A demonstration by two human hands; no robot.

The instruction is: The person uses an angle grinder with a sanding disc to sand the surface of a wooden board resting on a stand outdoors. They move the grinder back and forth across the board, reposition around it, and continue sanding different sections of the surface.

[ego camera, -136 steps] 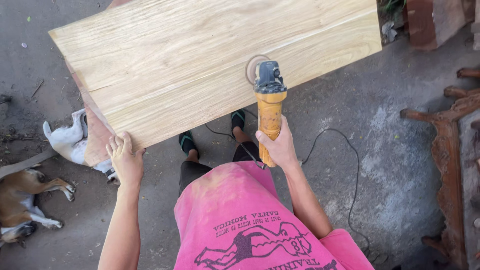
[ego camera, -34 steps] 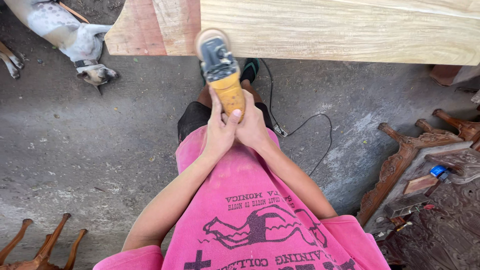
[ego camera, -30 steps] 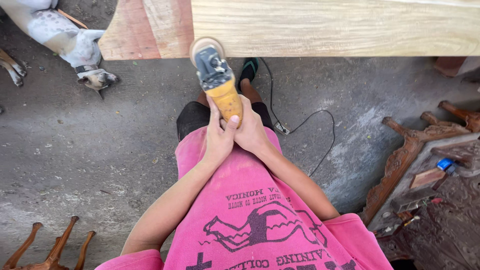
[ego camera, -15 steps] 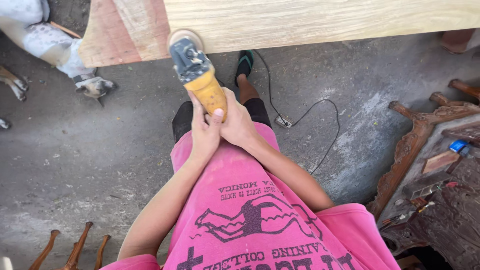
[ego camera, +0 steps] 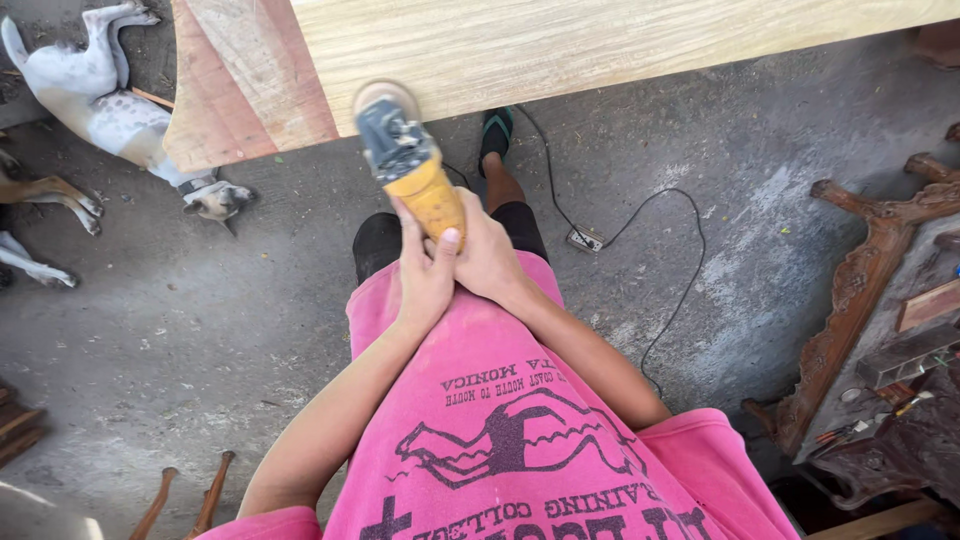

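Note:
Both hands clasp a yellow angle grinder (ego camera: 412, 165) in front of my pink shirt. My left hand (ego camera: 425, 275) wraps the yellow body from the left, thumb up along it. My right hand (ego camera: 490, 255) grips it from the right. The grinder's grey head and round sanding disc press against the near edge of a wide pale wooden board (ego camera: 560, 45). A reddish board (ego camera: 240, 90) lies under the pale one at its left end. The grinder's black cord (ego camera: 660, 290) runs over the floor to a plug (ego camera: 585, 238).
A white spotted dog (ego camera: 120, 110) lies on the concrete floor at upper left, with another dog's legs (ego camera: 40, 195) beside it. Carved dark wooden furniture parts (ego camera: 870, 290) stand at the right. Turned wooden legs (ego camera: 190, 495) poke in at lower left. My sandalled foot (ego camera: 495, 135) stands under the board.
4.5 s ago my left hand held the board's edge and only my right hand held the grinder; since 1.1 s ago both hold it, and the disc slides left along the edge.

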